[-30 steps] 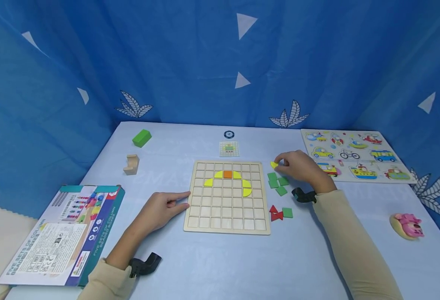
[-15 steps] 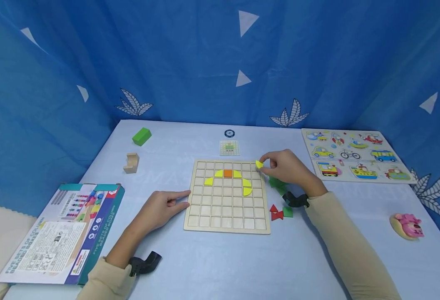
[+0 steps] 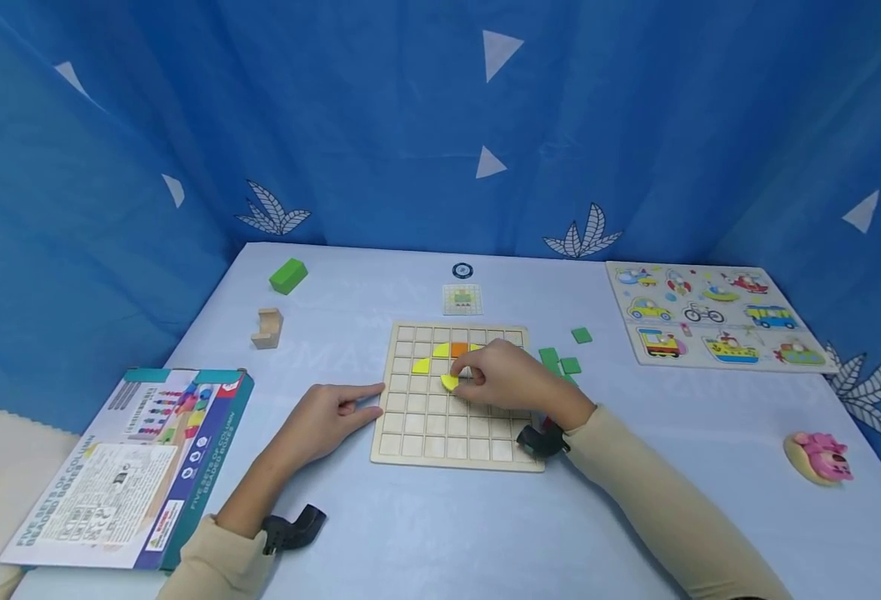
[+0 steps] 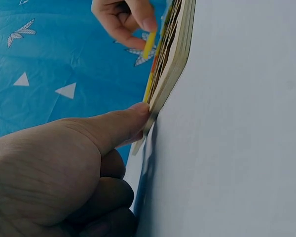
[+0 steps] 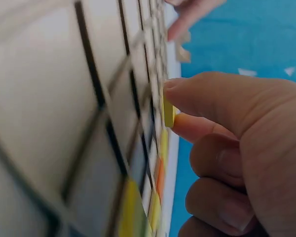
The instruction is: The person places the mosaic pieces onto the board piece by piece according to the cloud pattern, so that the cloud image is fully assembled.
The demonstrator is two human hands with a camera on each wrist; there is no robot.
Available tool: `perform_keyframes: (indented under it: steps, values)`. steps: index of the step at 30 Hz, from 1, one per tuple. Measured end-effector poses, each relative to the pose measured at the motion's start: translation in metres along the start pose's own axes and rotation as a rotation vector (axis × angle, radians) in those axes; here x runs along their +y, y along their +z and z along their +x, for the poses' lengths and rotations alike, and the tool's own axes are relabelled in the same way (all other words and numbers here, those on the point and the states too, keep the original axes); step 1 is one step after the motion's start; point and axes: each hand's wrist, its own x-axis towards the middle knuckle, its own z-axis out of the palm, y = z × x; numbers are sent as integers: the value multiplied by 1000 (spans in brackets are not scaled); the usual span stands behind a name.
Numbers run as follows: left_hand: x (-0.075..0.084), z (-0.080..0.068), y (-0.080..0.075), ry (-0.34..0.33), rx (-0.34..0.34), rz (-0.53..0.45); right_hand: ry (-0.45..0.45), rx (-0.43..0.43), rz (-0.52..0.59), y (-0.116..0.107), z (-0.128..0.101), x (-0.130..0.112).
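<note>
Pale blue worktop (image 3: 425, 533) below everything. Wooden grid board (image 3: 440, 429) under the right grip (image 3: 500, 379), flanked by the left grip (image 3: 327, 417), relaxed, fingertips pressed to the near left edge. Yellow piece (image 3: 450, 382) pinched between right thumb and forefinger, just above the board's cells. Green tiles (image 3: 560, 364) lying just beyond the right wrist.

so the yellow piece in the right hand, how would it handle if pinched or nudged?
The yellow piece looks thin, flat and rigid, so probably stiff and light. The right hand holds it by fingertips alone, suggesting little weight. Flat faces: likely slides, not rolls, on the grid board.
</note>
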Motion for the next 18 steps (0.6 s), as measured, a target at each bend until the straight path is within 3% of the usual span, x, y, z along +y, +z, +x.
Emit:
perform_keyframes:
  steps: [18]
  values:
    - [-2, 0, -1, 28, -17, 13, 14, 29, -42, 21, 31, -31]
